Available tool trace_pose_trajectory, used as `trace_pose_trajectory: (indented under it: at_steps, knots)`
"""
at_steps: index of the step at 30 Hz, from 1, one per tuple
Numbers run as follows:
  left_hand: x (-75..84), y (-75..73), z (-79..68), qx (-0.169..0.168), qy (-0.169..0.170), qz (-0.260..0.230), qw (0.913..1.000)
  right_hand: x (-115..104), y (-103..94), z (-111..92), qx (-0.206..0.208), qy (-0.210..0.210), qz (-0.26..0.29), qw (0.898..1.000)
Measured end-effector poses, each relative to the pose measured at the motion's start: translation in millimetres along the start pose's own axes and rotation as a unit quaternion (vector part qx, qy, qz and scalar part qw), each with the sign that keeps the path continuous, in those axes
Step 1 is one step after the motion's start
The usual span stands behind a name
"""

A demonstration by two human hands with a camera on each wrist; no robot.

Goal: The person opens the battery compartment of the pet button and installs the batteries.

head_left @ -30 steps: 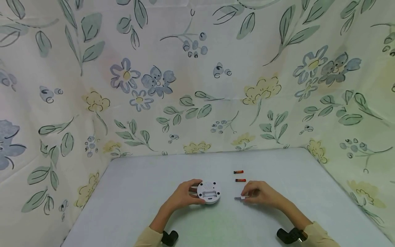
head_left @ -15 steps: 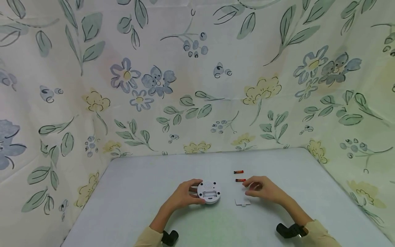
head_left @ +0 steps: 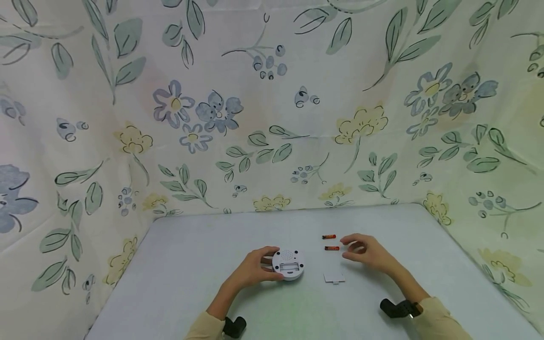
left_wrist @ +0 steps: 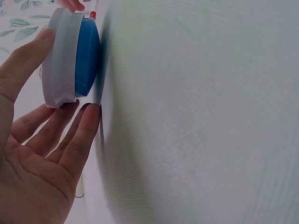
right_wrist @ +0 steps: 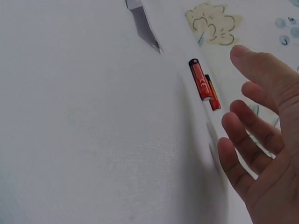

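My left hand (head_left: 254, 270) holds a round white device (head_left: 288, 258) by its side, thumb at the front and fingers behind. Its upturned face shows a small grille, dark feet and an uncovered battery slot with no battery in it. In the left wrist view the underside of the device (left_wrist: 60, 58) is blue. My right hand (head_left: 367, 252) hovers with loosely bent fingers and nothing between them, just right of two red-and-black batteries. The nearer battery (head_left: 332, 248) and the farther battery (head_left: 329, 236) lie on the table. A white battery cover (head_left: 334, 277) lies flat in front of them.
The white-covered table (head_left: 191, 255) runs back to a floral cloth (head_left: 255, 118) hanging behind and at both sides. A black wrist camera (head_left: 397, 308) sits on the right wrist, another black camera (head_left: 234, 327) on the left.
My right hand has let go of the battery cover, which now lies flat on the table, and has moved away toward the batteries. The left hand and the device stay in place.
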State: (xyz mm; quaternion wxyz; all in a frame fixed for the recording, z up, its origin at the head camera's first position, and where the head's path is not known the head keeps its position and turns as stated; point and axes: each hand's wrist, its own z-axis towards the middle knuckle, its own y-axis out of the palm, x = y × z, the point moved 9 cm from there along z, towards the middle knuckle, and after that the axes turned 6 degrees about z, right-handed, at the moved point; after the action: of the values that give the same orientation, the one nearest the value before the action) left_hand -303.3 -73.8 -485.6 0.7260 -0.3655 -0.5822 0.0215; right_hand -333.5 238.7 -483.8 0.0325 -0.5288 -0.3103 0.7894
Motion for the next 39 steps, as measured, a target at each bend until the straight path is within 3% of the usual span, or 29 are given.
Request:
trace_pose_trajectory:
  at_steps: [16,32,39]
  knots:
    - [-1.2,0.2,1.5,0.0,-0.003,0.004,1.0,17.4,-24.0,19.7,0.049,0.003,-0.048,0.998]
    - [-1.8,-0.2,1.9,0.0,-0.003,0.005,1.0,26.2,-9.8,52.1,0.01,-0.007,-0.063,0.998]
    - [-1.3,0.4,1.7,0.003,-0.001,0.006,1.0,30.6,-2.2,60.5,-0.011,0.014,-0.07,0.997]
